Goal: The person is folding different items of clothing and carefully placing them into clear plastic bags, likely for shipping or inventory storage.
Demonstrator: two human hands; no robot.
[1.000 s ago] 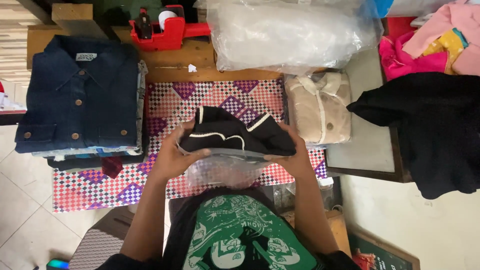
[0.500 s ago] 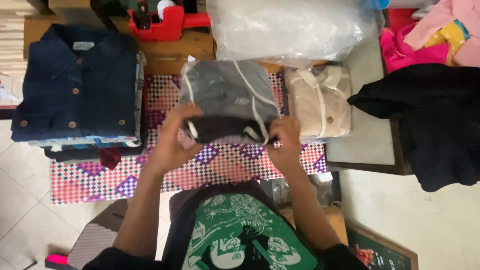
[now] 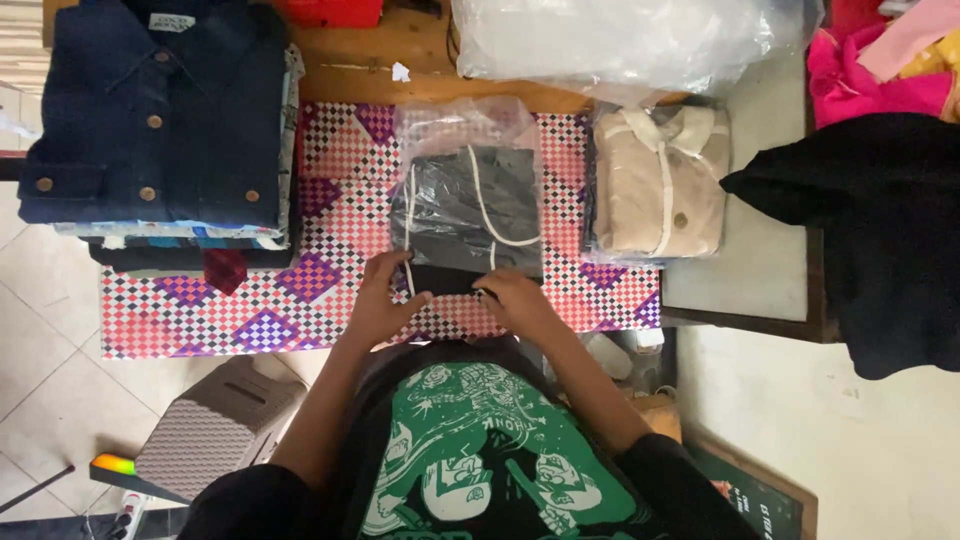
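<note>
Clear plastic bag (image 3: pixel 468 190) with a folded black garment (image 3: pixel 470 225) inside lies flat on the checkered mat (image 3: pixel 200 320), between a shirt stack (image 3: pixel 160 120) and a bagged beige shirt (image 3: pixel 658 180). I have my left hand (image 3: pixel 385 300) and right hand (image 3: pixel 510 300) pressing fingers on its near edge, gripping nothing. It looks light, soft and slippery, so I'd pinch it through cloth at the corners.

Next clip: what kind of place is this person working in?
Probably a small garment packing spot, perhaps a shop's back room or a home business. Both hands press a folded black garment in a clear bag on a checkered mat, beside a bagged beige shirt, a stack of folded shirts and spare plastic bags.
</note>
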